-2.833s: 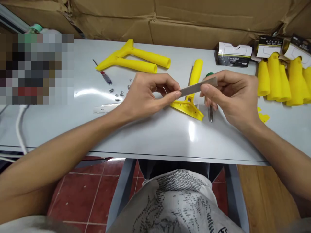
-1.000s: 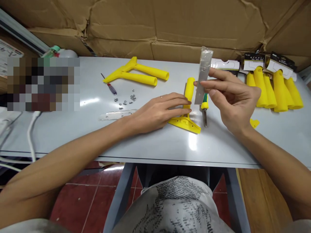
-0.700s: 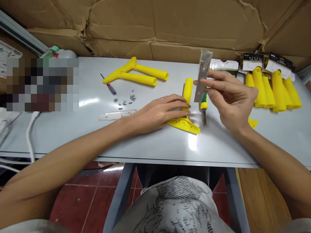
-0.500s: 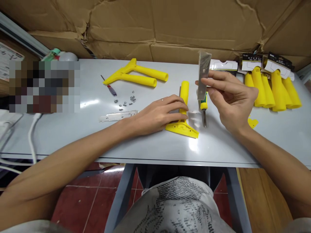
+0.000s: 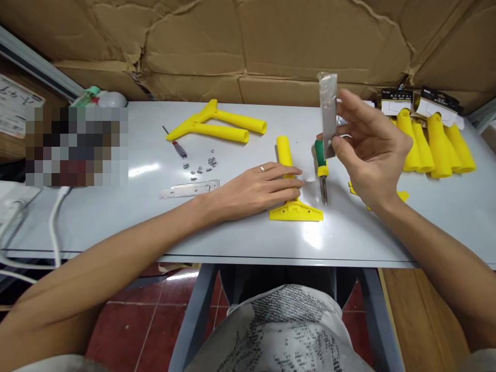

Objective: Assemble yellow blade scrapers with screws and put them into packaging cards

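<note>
My right hand (image 5: pixel 374 147) is raised above the table and pinches a flat metal blade (image 5: pixel 329 121) between thumb and fingers. Clear plastic wrap covers the blade's top end, and it is held upright. My left hand (image 5: pixel 256 188) lies across a yellow plastic scraper handle (image 5: pixel 284 150), fingers curled over its shaft; the thumb is hidden. The handle's wide head (image 5: pixel 296 211) points toward me. Right of the handle, a green and yellow screwdriver (image 5: pixel 321 160) rests on the table, partly behind the blade. Several small yellow pieces (image 5: pixel 403 196) lie partly behind my right wrist.
At the back left are two yellow handles (image 5: pixel 220 132), with a small screwdriver (image 5: pixel 179 150) beside them. Loose screws (image 5: pixel 211 162) and clear-wrapped strips (image 5: pixel 189 189) lie left of my hand. Carded yellow handles (image 5: pixel 439 150) stand back right. Cardboard (image 5: pixel 194 46) walls the rear edge.
The scraper handle has turned under my left hand, its head now squarer to the table's front edge. My right hand has tilted the blade, and its upper fingers have lifted away from it.
</note>
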Demonstrator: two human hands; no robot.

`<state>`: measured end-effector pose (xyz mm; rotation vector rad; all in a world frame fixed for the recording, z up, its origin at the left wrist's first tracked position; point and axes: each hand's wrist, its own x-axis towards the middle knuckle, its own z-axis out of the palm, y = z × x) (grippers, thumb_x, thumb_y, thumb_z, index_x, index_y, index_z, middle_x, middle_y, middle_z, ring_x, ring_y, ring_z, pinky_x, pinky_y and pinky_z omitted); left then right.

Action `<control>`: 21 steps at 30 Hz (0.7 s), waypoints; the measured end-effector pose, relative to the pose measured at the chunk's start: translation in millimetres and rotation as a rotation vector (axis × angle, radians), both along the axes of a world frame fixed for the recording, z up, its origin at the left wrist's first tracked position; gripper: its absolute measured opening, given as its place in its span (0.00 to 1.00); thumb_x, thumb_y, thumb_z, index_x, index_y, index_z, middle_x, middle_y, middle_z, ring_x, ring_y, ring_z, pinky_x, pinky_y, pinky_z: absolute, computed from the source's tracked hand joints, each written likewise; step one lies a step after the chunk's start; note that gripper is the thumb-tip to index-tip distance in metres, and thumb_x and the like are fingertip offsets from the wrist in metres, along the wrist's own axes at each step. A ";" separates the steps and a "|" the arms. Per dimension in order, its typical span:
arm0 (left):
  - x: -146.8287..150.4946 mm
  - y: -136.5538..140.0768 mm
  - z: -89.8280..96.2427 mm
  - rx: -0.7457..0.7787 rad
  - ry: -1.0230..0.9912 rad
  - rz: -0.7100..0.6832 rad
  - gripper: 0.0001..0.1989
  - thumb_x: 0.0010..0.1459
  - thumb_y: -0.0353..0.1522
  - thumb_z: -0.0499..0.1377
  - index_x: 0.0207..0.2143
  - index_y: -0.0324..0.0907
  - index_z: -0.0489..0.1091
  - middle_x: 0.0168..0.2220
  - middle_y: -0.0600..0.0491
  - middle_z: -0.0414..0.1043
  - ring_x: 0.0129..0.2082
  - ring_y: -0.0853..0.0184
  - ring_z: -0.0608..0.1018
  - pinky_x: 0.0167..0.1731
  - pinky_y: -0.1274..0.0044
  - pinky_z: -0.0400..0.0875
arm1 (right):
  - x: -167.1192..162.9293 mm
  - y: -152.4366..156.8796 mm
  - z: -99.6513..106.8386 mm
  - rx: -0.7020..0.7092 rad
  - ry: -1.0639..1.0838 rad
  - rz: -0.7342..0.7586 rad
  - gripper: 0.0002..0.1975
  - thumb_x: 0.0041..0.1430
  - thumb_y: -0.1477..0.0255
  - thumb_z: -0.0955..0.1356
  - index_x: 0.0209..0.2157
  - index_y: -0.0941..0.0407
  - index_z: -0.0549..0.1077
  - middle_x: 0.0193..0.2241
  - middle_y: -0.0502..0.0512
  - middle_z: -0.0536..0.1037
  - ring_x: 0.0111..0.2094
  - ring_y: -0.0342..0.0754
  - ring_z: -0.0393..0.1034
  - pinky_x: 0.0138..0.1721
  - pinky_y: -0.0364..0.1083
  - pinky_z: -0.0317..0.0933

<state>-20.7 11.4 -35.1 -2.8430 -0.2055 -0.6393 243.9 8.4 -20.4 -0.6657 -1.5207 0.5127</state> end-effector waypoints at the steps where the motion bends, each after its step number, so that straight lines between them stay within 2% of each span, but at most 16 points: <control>1: 0.9 -0.1 0.6 0.014 -0.008 -0.002 0.10 0.81 0.27 0.54 0.55 0.39 0.76 0.62 0.46 0.85 0.67 0.55 0.83 0.58 0.65 0.82 | -1.9 -4.0 1.9 -0.011 -0.007 0.009 0.26 0.67 0.67 0.79 0.64 0.37 0.82 0.58 0.48 0.87 0.45 0.50 0.88 0.43 0.49 0.87; 4: 3.0 -0.4 2.1 0.038 -0.009 -0.004 0.11 0.82 0.28 0.53 0.56 0.37 0.75 0.60 0.47 0.85 0.64 0.55 0.84 0.59 0.66 0.81 | -6.9 -16.2 7.0 -0.020 -0.052 0.019 0.30 0.68 0.66 0.78 0.68 0.30 0.77 0.65 0.44 0.83 0.53 0.55 0.87 0.48 0.53 0.88; 6: 3.7 -0.7 2.9 0.048 0.004 0.005 0.12 0.82 0.28 0.52 0.56 0.38 0.75 0.60 0.48 0.85 0.64 0.56 0.84 0.60 0.67 0.81 | -8.7 -19.6 7.9 0.018 -0.090 0.004 0.31 0.69 0.67 0.77 0.68 0.29 0.76 0.68 0.40 0.80 0.61 0.56 0.84 0.49 0.51 0.88; 8: 4.1 -1.2 3.5 0.063 0.004 0.006 0.12 0.82 0.28 0.52 0.55 0.38 0.75 0.59 0.48 0.86 0.62 0.56 0.84 0.59 0.67 0.81 | -9.0 -17.9 6.5 0.065 -0.107 -0.012 0.30 0.69 0.66 0.77 0.68 0.28 0.76 0.69 0.39 0.79 0.64 0.55 0.82 0.49 0.50 0.88; 11: 5.0 -3.1 5.3 0.109 -0.015 -0.023 0.10 0.80 0.27 0.55 0.51 0.38 0.76 0.56 0.47 0.87 0.57 0.56 0.86 0.57 0.67 0.82 | -7.5 -10.9 3.0 0.114 -0.089 -0.011 0.29 0.69 0.62 0.78 0.68 0.30 0.77 0.64 0.44 0.82 0.60 0.54 0.84 0.47 0.49 0.87; 14: 6.0 -5.7 7.8 0.168 -0.015 -0.041 0.08 0.79 0.25 0.57 0.49 0.39 0.77 0.54 0.46 0.87 0.55 0.58 0.86 0.56 0.67 0.82 | -5.9 -5.6 0.9 0.100 -0.068 -0.010 0.28 0.69 0.59 0.78 0.67 0.33 0.76 0.58 0.49 0.85 0.50 0.51 0.86 0.44 0.48 0.85; 17: 6.5 -7.4 9.4 0.193 -0.012 -0.038 0.08 0.78 0.25 0.58 0.50 0.39 0.77 0.53 0.47 0.88 0.54 0.58 0.86 0.56 0.67 0.83 | -6.2 -4.2 0.8 0.134 -0.057 -0.019 0.29 0.67 0.61 0.80 0.67 0.38 0.77 0.50 0.50 0.87 0.40 0.46 0.84 0.40 0.45 0.83; 21: 6.1 -6.9 9.3 0.205 -0.004 -0.024 0.08 0.78 0.25 0.58 0.50 0.40 0.78 0.52 0.48 0.88 0.54 0.60 0.86 0.58 0.67 0.82 | -8.8 -7.1 2.4 0.193 -0.073 -0.064 0.28 0.66 0.62 0.80 0.65 0.39 0.79 0.47 0.51 0.84 0.41 0.47 0.84 0.36 0.45 0.81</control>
